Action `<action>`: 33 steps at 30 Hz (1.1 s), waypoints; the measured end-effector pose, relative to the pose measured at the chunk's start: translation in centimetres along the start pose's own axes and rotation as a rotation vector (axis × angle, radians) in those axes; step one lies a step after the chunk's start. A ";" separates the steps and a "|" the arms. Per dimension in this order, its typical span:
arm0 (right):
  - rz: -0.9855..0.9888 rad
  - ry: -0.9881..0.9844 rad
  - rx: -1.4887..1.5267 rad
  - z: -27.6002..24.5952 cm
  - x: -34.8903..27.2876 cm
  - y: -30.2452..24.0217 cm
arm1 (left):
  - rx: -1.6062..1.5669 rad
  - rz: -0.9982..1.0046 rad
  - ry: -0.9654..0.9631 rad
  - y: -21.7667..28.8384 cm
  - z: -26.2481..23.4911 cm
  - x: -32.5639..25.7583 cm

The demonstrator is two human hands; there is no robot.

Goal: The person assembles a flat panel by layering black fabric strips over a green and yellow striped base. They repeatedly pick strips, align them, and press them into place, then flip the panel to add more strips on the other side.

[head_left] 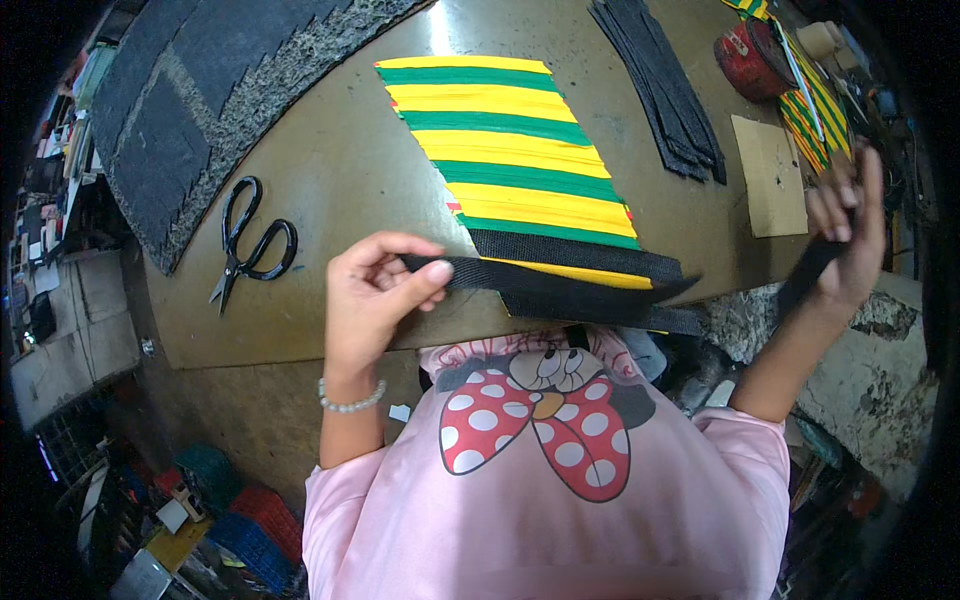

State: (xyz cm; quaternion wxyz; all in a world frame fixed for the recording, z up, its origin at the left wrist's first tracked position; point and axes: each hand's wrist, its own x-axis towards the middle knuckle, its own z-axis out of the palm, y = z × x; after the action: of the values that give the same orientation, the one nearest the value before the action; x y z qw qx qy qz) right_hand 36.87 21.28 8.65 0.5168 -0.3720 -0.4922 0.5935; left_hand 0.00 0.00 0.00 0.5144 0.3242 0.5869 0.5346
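Observation:
A woven mat of yellow and green strips point(510, 150) lies on the brown worktable point(330, 180), with black webbing strips along its near edge. My left hand point(375, 290) pinches one end of a black webbing strip point(560, 282) at the table's front edge. My right hand point(845, 235) is raised at the far right and grips the other end of black webbing, which runs down from its fingers.
Black-handled scissors point(250, 245) lie left of my left hand. Dark felt pieces point(190, 110) cover the table's far left. A stack of black strips point(665, 90), a cardboard square point(770, 175), a red tin point(750, 58) and more striped weave point(815, 105) sit at the right.

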 end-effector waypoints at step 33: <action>0.566 -0.779 -0.691 13.8 1.2 13.7 | 0.352 0.040 0.137 -0.9 1.6 7.9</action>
State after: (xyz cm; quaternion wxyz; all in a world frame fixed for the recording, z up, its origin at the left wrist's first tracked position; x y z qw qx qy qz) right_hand 20.14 19.91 -1.27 -0.0316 -0.3906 -0.6919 0.6064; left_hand -0.39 7.61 -2.77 0.3979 0.3838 0.6983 0.4547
